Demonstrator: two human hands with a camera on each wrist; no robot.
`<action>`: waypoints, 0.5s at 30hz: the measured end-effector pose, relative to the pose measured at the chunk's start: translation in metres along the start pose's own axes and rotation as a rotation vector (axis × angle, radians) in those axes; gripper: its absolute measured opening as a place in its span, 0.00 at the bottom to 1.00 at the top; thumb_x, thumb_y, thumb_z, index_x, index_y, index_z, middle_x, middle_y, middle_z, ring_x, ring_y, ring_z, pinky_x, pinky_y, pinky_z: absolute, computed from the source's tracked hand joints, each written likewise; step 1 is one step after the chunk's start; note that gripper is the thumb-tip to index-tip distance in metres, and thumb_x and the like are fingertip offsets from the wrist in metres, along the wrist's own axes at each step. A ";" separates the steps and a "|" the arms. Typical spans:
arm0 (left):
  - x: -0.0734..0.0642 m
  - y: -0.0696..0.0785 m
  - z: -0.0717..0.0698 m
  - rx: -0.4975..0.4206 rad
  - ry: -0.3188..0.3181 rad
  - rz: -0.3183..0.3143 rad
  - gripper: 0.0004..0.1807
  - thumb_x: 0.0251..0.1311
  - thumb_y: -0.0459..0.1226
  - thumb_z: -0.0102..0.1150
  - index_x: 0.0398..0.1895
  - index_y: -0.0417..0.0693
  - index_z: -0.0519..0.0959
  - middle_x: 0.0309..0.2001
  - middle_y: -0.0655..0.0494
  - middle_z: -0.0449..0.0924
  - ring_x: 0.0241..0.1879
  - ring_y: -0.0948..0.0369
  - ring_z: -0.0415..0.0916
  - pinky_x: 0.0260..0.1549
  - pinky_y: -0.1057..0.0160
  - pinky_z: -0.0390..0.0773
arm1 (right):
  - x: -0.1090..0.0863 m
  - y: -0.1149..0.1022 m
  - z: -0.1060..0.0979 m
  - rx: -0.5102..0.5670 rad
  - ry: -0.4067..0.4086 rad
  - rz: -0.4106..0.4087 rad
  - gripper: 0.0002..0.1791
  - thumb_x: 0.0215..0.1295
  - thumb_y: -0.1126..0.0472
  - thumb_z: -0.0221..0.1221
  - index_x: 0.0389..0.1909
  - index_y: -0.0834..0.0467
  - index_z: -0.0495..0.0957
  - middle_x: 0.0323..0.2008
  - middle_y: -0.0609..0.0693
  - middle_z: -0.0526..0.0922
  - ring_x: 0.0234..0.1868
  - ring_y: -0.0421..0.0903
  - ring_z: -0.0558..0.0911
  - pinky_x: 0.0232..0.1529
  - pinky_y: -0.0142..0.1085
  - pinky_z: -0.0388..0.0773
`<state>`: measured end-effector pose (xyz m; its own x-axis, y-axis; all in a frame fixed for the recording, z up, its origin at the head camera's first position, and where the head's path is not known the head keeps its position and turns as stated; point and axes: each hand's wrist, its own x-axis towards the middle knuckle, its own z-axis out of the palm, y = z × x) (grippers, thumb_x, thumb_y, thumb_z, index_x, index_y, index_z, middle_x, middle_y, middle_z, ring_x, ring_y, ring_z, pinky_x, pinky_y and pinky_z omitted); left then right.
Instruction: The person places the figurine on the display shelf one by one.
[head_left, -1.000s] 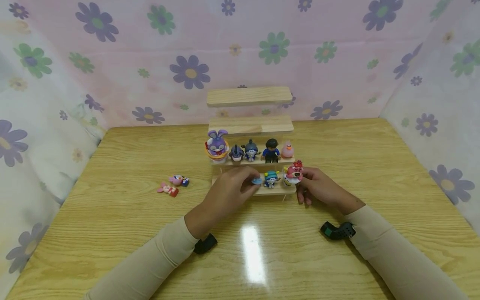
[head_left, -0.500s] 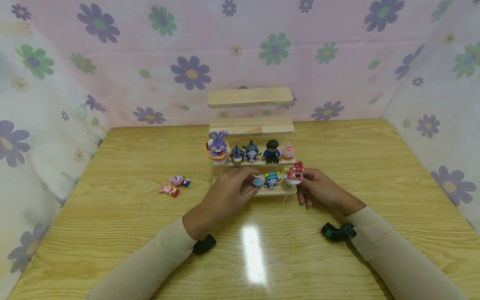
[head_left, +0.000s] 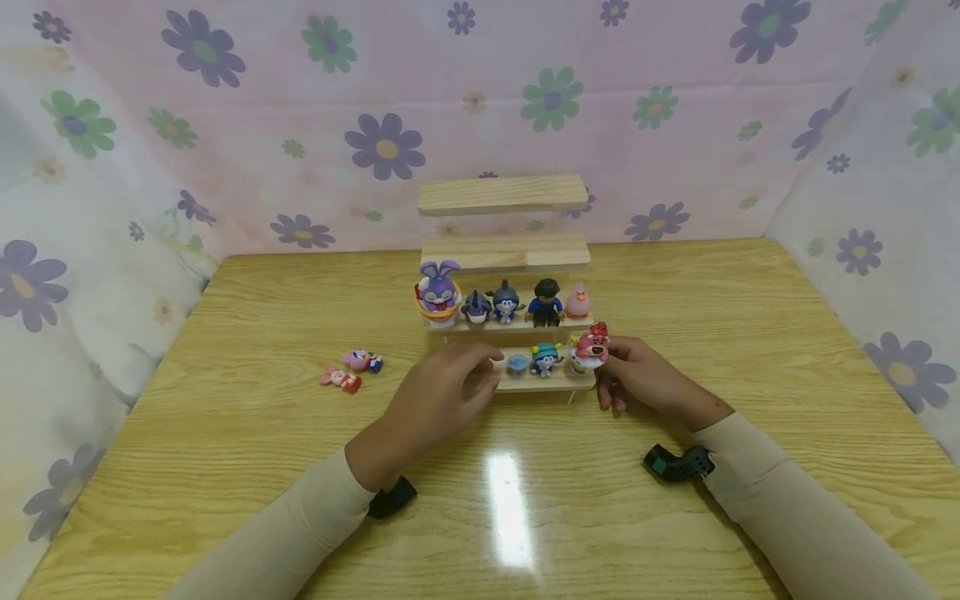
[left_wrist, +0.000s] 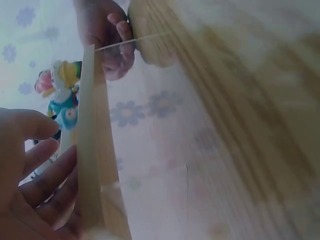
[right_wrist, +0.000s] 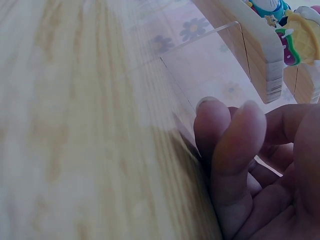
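On the lowest board of a stepped wooden shelf (head_left: 558, 382) stands a small light-blue piece (head_left: 517, 363). My left hand (head_left: 442, 392) is just left of it, thumb and fingers parted with a gap between them; in the left wrist view the same hand (left_wrist: 35, 175) is beside the board's edge. Right of the blue piece come a figurine with a teal hat (head_left: 545, 360) and a pink bear figurine (head_left: 592, 346). My right hand (head_left: 645, 379) rests at the shelf's right end, next to the bear. Its fingers (right_wrist: 237, 145) hang loosely curled near the tabletop, holding nothing visible.
A purple rabbit figurine (head_left: 439, 293), a dark-haired toy figure (head_left: 546, 302), a pink bird (head_left: 577, 302) and others line the board above. Two higher boards, the top one (head_left: 502, 194) included, stand behind. Two pink figurines (head_left: 341, 379) lie on the table at left.
My left hand has let go of the light-blue piece and drawn back left, leaving it on the lowest board. The right hand has stayed in place.
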<state>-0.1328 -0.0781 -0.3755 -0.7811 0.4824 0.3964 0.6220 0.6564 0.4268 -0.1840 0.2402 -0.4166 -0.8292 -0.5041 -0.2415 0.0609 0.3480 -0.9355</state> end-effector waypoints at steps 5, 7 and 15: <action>-0.009 -0.008 -0.010 0.019 0.025 -0.016 0.11 0.67 0.38 0.61 0.50 0.50 0.83 0.40 0.60 0.85 0.38 0.65 0.81 0.39 0.65 0.82 | 0.001 0.000 -0.001 -0.017 0.012 -0.004 0.20 0.82 0.53 0.41 0.56 0.63 0.73 0.21 0.56 0.79 0.17 0.44 0.76 0.18 0.39 0.78; -0.013 -0.011 -0.015 0.027 0.035 -0.025 0.10 0.66 0.37 0.61 0.49 0.49 0.83 0.41 0.58 0.86 0.39 0.64 0.82 0.40 0.64 0.83 | 0.002 -0.001 -0.001 -0.018 0.010 -0.010 0.19 0.82 0.53 0.41 0.54 0.63 0.74 0.21 0.56 0.79 0.17 0.44 0.76 0.18 0.38 0.78; -0.024 -0.025 -0.032 0.098 0.060 -0.032 0.08 0.65 0.37 0.63 0.45 0.47 0.85 0.38 0.56 0.87 0.37 0.60 0.83 0.35 0.60 0.82 | 0.000 -0.002 0.001 -0.009 0.010 0.005 0.19 0.82 0.56 0.41 0.56 0.65 0.72 0.21 0.56 0.79 0.18 0.44 0.77 0.19 0.39 0.78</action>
<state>-0.1277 -0.1243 -0.3695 -0.7942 0.4262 0.4332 0.5859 0.7263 0.3596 -0.1837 0.2390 -0.4144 -0.8342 -0.4947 -0.2436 0.0600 0.3576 -0.9319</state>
